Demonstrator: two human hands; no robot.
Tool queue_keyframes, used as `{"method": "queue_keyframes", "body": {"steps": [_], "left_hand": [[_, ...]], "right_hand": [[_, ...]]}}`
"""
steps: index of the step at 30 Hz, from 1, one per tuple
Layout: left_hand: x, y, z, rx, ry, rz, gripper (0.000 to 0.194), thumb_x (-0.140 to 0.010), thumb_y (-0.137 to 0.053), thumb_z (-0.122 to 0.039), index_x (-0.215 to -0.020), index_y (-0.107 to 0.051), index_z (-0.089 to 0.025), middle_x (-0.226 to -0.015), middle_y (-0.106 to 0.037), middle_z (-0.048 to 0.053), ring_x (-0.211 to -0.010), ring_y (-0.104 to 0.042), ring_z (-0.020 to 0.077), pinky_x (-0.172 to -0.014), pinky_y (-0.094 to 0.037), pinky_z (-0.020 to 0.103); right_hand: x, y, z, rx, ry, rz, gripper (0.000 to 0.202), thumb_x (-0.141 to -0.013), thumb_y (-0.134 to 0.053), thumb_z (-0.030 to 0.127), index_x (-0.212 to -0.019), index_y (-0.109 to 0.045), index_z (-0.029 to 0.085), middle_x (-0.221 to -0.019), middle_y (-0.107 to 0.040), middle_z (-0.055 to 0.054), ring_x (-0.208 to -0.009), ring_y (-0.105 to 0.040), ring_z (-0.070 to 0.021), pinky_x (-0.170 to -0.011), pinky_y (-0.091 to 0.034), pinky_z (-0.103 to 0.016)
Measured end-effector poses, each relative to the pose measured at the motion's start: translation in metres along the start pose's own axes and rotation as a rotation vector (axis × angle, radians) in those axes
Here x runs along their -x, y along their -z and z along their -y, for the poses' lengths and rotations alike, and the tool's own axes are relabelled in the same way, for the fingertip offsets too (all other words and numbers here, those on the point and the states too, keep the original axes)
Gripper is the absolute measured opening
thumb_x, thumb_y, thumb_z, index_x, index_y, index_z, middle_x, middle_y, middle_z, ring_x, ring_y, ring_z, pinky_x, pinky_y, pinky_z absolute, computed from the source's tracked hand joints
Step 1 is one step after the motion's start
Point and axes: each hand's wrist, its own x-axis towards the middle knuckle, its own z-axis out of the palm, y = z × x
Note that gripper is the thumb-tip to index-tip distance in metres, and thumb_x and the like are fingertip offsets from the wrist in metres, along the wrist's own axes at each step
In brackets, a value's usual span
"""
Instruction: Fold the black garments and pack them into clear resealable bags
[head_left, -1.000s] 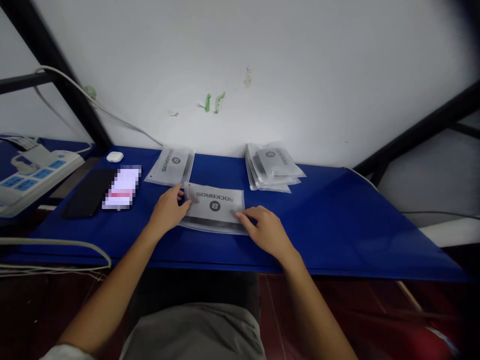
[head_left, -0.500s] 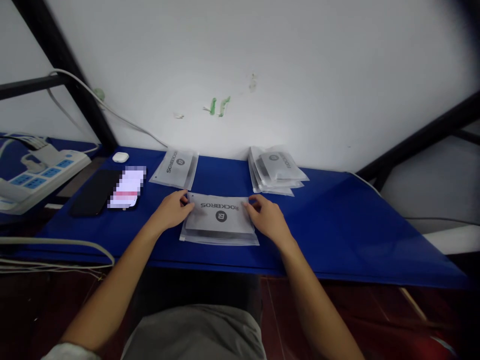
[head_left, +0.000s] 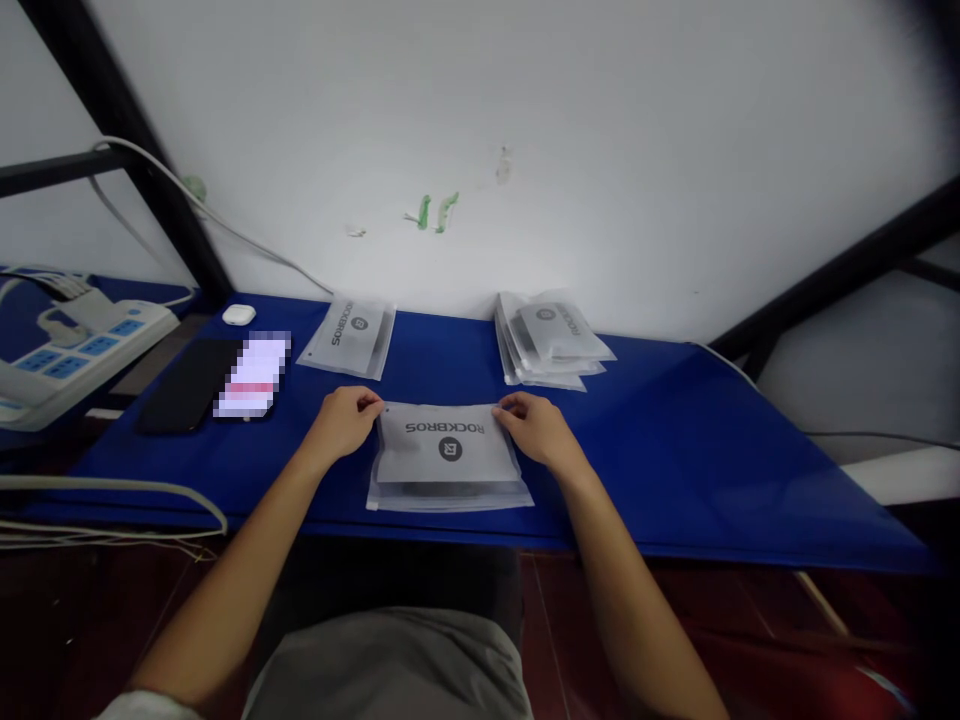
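Observation:
A frosted zip bag (head_left: 427,465) printed ROCKBROS, its lettering upside down to me, is in front of me over the blue table (head_left: 675,470). Something dark shows through near its zip edge, which faces me. My left hand (head_left: 347,420) pinches the bag's far left corner. At the far right corner, my right hand (head_left: 536,425) pinches it between thumb and fingers. Behind my right hand lies a stack of similar zip bags (head_left: 559,335) against the wall. One more zip bag (head_left: 351,338) rests at the back, beyond my left hand.
On the left are a black phone (head_left: 187,385), a second phone (head_left: 255,375) with a lit, blurred screen, and a white earbud case (head_left: 238,315). A white power strip (head_left: 97,350) with plugs and cables stands at the far left. Black frame bars flank the table.
The held bag has shifted toward me and slightly right. My fingers have moved from resting over its far corners to pinching them. The other bags stay where they were.

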Motion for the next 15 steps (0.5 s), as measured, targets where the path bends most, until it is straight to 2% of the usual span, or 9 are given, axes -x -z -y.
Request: {"method": "queue_keyframes", "body": {"steps": [4,8,15], "left_hand": [[0.001,-0.002,-0.003,0.013,-0.028,-0.053,0.015,-0.08,-0.054,-0.025,-0.076,-0.067,-0.02,-0.08,-0.072,0.004,-0.077,-0.066,0.0193,-0.078,-0.048,0.032],[0.005,0.0,-0.01,0.039,-0.081,-0.139,0.014,-0.08,-0.054,-0.026,-0.077,-0.066,-0.02,-0.077,-0.071,0.002,-0.075,-0.064,0.0185,-0.074,-0.048,0.03],[0.015,0.008,-0.023,0.077,-0.223,-0.286,0.016,-0.081,-0.053,-0.028,-0.083,-0.066,-0.02,-0.083,-0.071,0.002,-0.077,-0.063,0.0169,-0.076,-0.049,0.029]], "right_hand": [[0.0,0.0,-0.002,-0.088,-0.014,-0.013,0.007,-0.071,-0.062,0.026,-0.071,-0.063,0.02,-0.071,-0.069,-0.004,-0.067,-0.063,-0.018,-0.065,-0.046,-0.03],[0.002,0.001,-0.004,-0.168,-0.012,-0.039,0.008,-0.071,-0.061,0.027,-0.072,-0.062,0.02,-0.072,-0.068,-0.003,-0.067,-0.062,-0.0166,-0.067,-0.046,-0.03],[0.013,0.015,0.004,-0.396,0.101,-0.16,0.014,-0.07,-0.062,0.033,-0.069,-0.062,0.019,-0.062,-0.057,0.001,-0.062,-0.051,-0.0137,-0.063,-0.039,-0.029]]}}
